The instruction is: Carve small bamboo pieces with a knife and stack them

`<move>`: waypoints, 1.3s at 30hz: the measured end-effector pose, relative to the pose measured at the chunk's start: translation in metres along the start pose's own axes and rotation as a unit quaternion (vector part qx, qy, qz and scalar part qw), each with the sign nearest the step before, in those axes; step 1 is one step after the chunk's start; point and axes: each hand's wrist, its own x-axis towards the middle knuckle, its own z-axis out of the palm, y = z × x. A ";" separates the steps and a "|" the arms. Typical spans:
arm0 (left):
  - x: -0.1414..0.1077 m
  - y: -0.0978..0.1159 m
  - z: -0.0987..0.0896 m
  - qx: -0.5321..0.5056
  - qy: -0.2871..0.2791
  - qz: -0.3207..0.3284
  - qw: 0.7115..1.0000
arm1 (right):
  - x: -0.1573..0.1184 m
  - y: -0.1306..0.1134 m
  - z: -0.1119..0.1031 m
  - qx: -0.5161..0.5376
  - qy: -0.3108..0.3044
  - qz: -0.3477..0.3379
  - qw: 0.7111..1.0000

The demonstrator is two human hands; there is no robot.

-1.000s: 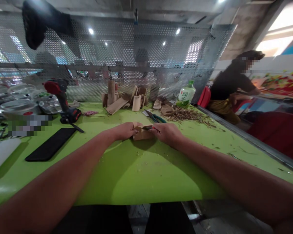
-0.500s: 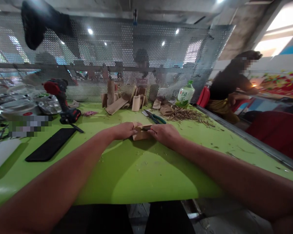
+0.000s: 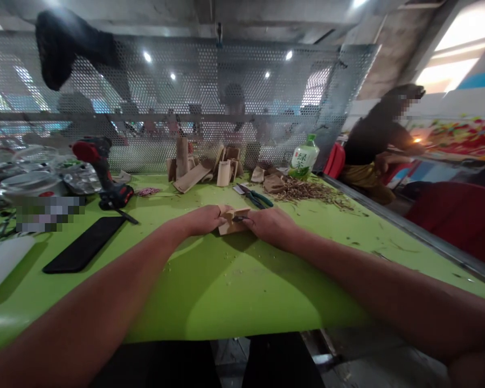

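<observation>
At the middle of the green table, my left hand (image 3: 205, 220) is closed on the left side of a light tan, curved bamboo piece (image 3: 228, 228). My right hand (image 3: 271, 225) pinches a small dark-bladed tool (image 3: 238, 219), its tip lying against the inner face of the piece. The tool's handle is hidden in my fingers, so its exact kind cannot be made out. Just beyond my right hand lie green-handled pliers (image 3: 260, 201). Pale crumbs are scattered on the table in front of the piece.
More bamboo pieces (image 3: 223, 173) stand and lean at the back. Right of them are a heap of brown shavings (image 3: 311, 192) and a green tea bottle (image 3: 304, 157). A cordless drill (image 3: 101, 170) and a black flat case (image 3: 84, 245) are at left. A person (image 3: 382, 129) sits beyond the right edge.
The dark blade shows farther left across the bamboo piece, and the piece seems slightly tilted. Both hands keep their grip. The whole view has shifted slightly.
</observation>
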 end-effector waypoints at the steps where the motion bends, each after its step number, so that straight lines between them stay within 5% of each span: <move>1: 0.000 0.000 0.000 0.002 0.002 0.001 1.000 | 0.000 0.000 0.000 0.001 -0.007 0.002 1.000; 6: -0.001 0.004 -0.001 0.008 -0.001 -0.005 1.000 | -0.002 -0.001 -0.002 0.005 -0.019 0.001 1.000; 16: 0.002 0.001 -0.001 -0.022 -0.008 0.004 1.000 | -0.003 -0.008 -0.002 -0.065 0.064 0.021 0.996; 29: 0.000 0.009 -0.004 0.028 -0.018 -0.046 0.998 | 0.000 -0.008 -0.006 -0.045 -0.012 0.005 0.999; 39: 0.003 0.002 0.003 0.020 -0.011 -0.022 0.999 | -0.003 -0.008 -0.004 -0.062 -0.034 -0.004 0.998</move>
